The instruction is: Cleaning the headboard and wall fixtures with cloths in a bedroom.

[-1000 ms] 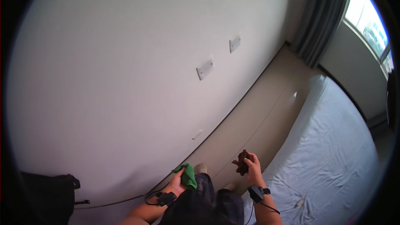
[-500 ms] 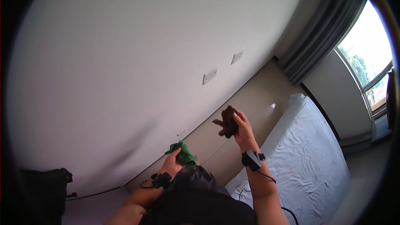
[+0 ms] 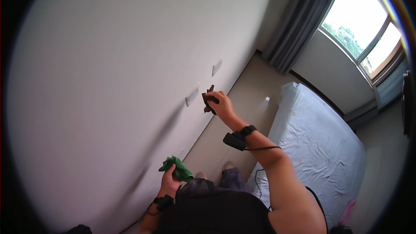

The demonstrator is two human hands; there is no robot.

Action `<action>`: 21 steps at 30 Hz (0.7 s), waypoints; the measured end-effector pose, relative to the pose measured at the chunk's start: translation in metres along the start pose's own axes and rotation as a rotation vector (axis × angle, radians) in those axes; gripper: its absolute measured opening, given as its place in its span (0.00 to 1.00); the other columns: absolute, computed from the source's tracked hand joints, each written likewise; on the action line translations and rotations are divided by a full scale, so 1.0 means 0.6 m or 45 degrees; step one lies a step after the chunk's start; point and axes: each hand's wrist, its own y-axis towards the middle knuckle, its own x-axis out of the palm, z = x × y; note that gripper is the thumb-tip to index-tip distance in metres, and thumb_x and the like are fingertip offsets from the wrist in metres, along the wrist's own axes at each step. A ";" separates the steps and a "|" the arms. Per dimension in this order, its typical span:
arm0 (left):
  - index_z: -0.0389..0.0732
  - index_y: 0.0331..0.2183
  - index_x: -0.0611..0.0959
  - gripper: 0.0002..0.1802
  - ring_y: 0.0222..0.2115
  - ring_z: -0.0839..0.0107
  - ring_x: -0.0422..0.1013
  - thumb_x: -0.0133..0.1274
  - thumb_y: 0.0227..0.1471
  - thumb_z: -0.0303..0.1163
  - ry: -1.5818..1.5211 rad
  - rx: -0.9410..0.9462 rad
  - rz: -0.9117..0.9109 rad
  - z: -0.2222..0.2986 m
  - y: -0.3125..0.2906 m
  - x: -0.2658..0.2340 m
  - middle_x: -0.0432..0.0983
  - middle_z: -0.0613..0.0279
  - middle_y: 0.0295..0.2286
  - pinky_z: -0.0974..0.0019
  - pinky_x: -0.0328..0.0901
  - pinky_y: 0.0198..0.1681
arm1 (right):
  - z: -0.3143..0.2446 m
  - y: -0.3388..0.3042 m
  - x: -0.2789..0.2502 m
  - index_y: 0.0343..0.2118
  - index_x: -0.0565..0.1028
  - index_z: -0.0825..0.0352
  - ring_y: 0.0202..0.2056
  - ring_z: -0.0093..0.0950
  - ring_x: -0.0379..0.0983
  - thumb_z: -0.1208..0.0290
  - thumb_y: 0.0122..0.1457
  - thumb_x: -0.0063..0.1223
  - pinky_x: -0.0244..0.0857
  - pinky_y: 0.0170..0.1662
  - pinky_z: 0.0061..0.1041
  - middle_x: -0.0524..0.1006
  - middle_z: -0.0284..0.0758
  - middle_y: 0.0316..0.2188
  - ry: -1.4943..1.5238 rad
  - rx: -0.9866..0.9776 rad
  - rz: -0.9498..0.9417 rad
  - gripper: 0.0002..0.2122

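Note:
My right hand [image 3: 225, 107] is stretched forward with its fingers closed on a crumpled dark brown cloth [image 3: 207, 106]. That cloth is just to the right of a white rectangular wall plate [image 3: 192, 97]; whether it touches the wall I cannot tell. A second white wall plate [image 3: 217, 67] sits farther along the same wall. Low and to the left, my left hand [image 3: 169, 184] grips a bunched green cloth [image 3: 182, 172], with the thumb lying over it. Both wrists wear dark bands with small black boxes and cables.
A pale wall [image 3: 108, 82] fills the left side. On the right stands a bed or mattress with a light blue, wrinkled cover [image 3: 316, 147]. Beige floor [image 3: 242, 99] runs between them, toward a grey curtain [image 3: 299, 26] and a bright window [image 3: 355, 13]. A pink thing [image 3: 348, 210] lies near the bed's edge.
My right hand has swung up and left with the brown cloth, toward the nearer wall plate. My left hand still holds the green cloth, slightly lower and farther left. The view has turned rightward.

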 end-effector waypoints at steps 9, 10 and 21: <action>0.42 0.40 0.73 0.12 0.40 0.64 0.68 0.50 0.50 0.25 -0.169 0.205 0.047 -0.011 0.011 -0.014 0.71 0.62 0.37 0.57 0.63 0.45 | -0.002 0.072 0.042 0.37 0.75 0.58 0.35 0.35 0.69 0.73 0.50 0.52 0.64 0.36 0.28 0.70 0.36 0.35 -0.220 -0.135 0.058 0.10; 0.42 0.40 0.73 0.12 0.40 0.64 0.68 0.50 0.50 0.25 -0.200 0.227 0.071 -0.012 0.007 -0.004 0.71 0.62 0.37 0.57 0.63 0.45 | -0.002 0.074 0.048 0.37 0.75 0.57 0.35 0.34 0.69 0.74 0.50 0.52 0.64 0.36 0.28 0.70 0.35 0.35 -0.259 -0.108 0.061 0.10; 0.42 0.39 0.74 0.10 0.39 0.65 0.69 0.50 0.51 0.27 -0.394 0.212 0.193 -0.016 -0.005 0.025 0.72 0.63 0.36 0.58 0.63 0.45 | -0.041 0.081 0.084 0.35 0.75 0.60 0.35 0.36 0.68 0.78 0.46 0.54 0.65 0.36 0.30 0.69 0.36 0.33 -0.372 -0.350 0.016 0.12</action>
